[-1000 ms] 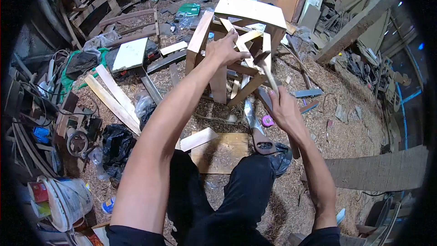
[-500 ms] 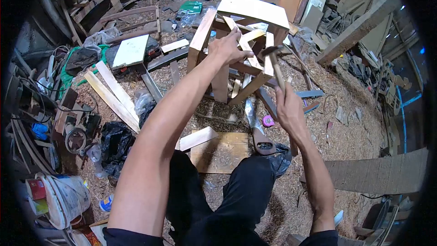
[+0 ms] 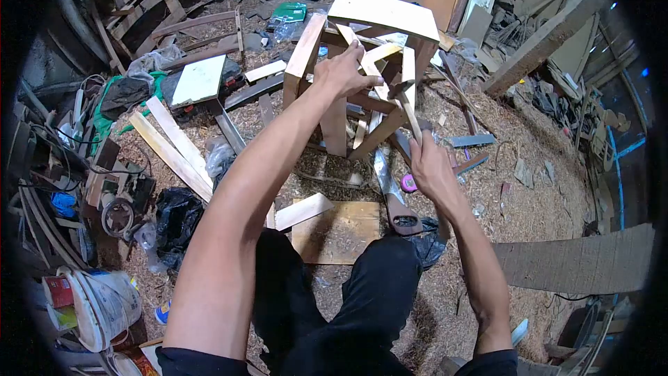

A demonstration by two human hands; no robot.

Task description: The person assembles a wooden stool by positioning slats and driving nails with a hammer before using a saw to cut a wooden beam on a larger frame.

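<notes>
My left hand (image 3: 342,73) presses on the light wood pieces at the top of a wooden frame (image 3: 303,52), its fingers over a slanted strip (image 3: 370,64). In my right hand (image 3: 433,166) is the handle of a hammer (image 3: 408,108), gripped with the fingers wrapped round it. The hammer's head is at the frame's near right corner, close to the strip's end; whether it touches the wood I cannot tell. A pale board (image 3: 383,12) lies across the frame's far side.
A handsaw (image 3: 399,210) and a pink tape measure (image 3: 408,182) lie on the shavings near my knees. Before me is a flat board (image 3: 341,233) with a wood offcut (image 3: 304,211) on it. Long strips (image 3: 170,154) and a white bucket (image 3: 111,306) are at the left.
The hammer and my right hand have moved left, and the hammer's head now sits lower, over the frame's corner. My left hand and the frame have shifted slightly left in view.
</notes>
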